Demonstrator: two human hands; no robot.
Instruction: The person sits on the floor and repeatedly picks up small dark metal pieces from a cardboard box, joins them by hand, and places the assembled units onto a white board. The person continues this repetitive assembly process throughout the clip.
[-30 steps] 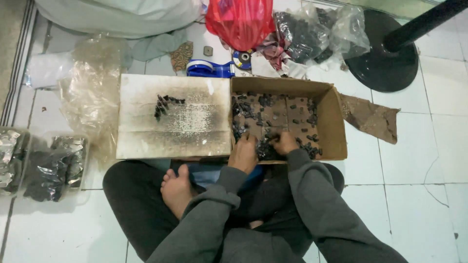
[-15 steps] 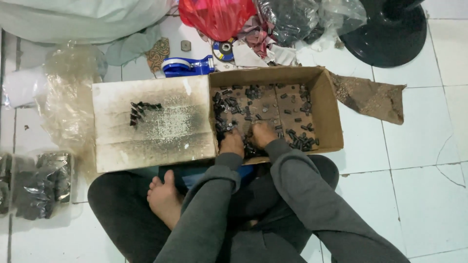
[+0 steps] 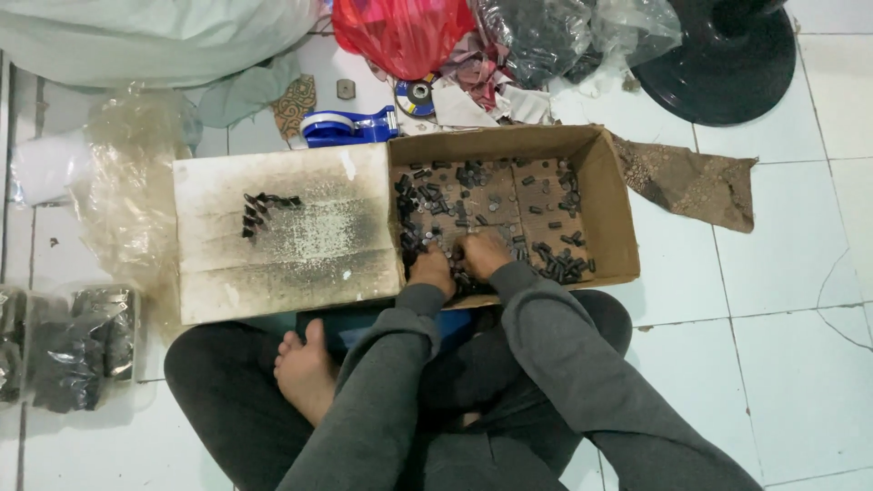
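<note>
I sit cross-legged on a tiled floor in front of an open cardboard box (image 3: 620, 227) that holds several small black cylindrical parts (image 3: 436, 195). Both my hands rest inside the box at its near edge, close together among the parts. My left hand (image 3: 431, 271) lies palm down with curled fingers over a heap of parts. My right hand (image 3: 483, 254) is just to its right, fingertips in the parts. What the fingers hold is hidden. The box's left flap (image 3: 309, 259) lies flat, dusty, with a small row of black parts (image 3: 264, 207) on it.
Behind the box lie a blue tape dispenser (image 3: 348, 127), a grinding disc (image 3: 419, 95), a red plastic bag (image 3: 400, 32) and a clear bag of dark parts (image 3: 546, 36). A black fan base (image 3: 718, 59) stands at back right. Bags of parts (image 3: 73, 350) lie at left.
My hands have stayed in the box's near edge, shifting only a little among the parts. The view has drifted, so the box sits lower and more to the right.
</note>
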